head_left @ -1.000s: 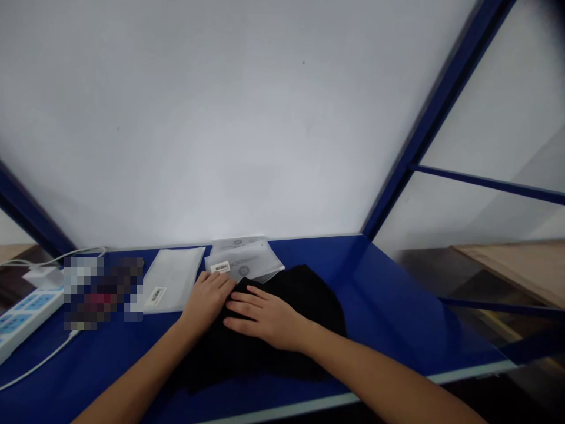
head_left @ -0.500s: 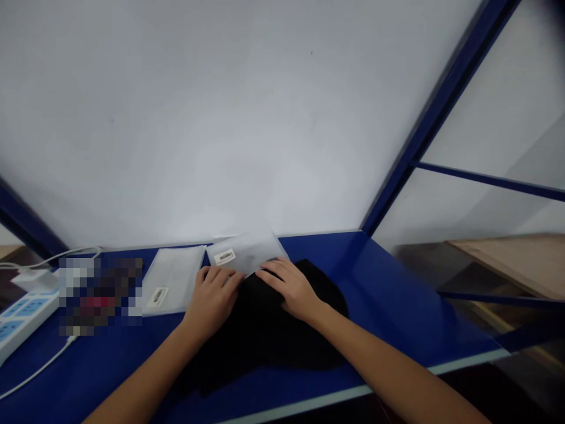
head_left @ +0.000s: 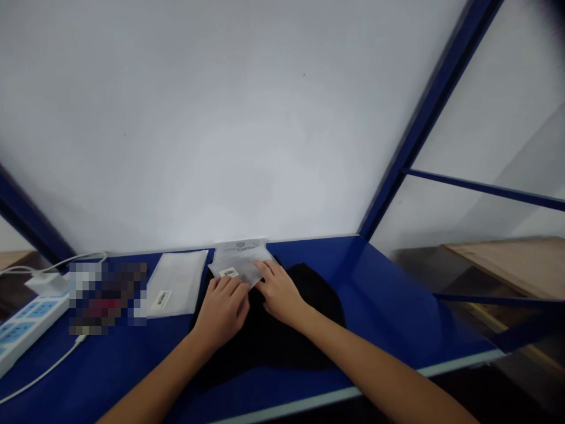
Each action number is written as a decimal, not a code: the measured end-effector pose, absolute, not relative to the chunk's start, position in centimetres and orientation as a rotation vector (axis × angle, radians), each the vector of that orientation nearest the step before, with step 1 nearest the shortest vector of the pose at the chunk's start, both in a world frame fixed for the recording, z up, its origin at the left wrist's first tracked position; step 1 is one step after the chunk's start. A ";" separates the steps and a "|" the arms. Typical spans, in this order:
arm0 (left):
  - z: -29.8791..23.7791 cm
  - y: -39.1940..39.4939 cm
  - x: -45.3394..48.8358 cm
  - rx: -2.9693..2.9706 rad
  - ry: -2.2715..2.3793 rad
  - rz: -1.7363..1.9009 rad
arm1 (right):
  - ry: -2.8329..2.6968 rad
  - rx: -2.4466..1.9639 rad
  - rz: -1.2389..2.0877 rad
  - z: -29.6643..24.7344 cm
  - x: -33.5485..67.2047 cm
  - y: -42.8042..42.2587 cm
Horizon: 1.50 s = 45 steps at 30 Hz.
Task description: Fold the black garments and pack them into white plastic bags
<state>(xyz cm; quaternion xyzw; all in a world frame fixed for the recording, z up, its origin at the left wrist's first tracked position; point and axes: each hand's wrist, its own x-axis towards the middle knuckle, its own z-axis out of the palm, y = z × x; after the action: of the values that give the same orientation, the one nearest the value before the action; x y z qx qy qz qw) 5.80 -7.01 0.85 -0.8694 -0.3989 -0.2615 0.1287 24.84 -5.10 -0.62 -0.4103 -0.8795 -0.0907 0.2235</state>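
Pinching the bag [head_left: 236, 259]'s right edge with right hand [head_left: 282, 294]; left hand [head_left: 224, 306] curled at its near edge, grip unclear. Bag just beyond both hands; black cloth [head_left: 318, 300] beneath them on desk [head_left: 388, 306]. Second bag [head_left: 180, 280] flat, left of left hand.

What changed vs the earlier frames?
The right hand moved its fingers from the black cloth onto the front bag; the left hand touches it too. The front bag came nearer the person, baring more print on the bag behind. The left-side bag and power strip stayed put.
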 end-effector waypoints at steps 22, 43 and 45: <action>1.4 -6.0 3.9 -2.756 -1.074 -0.424 | -2.539 -1.118 -0.129 -0.7 27.8 -4.7; 1.7 -5.7 6.5 -2.531 -1.064 -0.373 | -2.407 -1.140 0.129 0.7 28.5 -5.1; 1.3 -5.6 6.1 -2.550 -1.045 -0.364 | -2.445 -1.153 0.163 0.5 28.5 -5.0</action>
<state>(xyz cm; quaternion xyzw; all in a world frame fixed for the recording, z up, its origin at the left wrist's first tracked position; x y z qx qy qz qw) 6.09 -5.56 1.34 -0.9024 -0.3696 -0.1288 0.1800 28.55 -5.03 0.46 -0.4157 -0.8818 0.0586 0.2149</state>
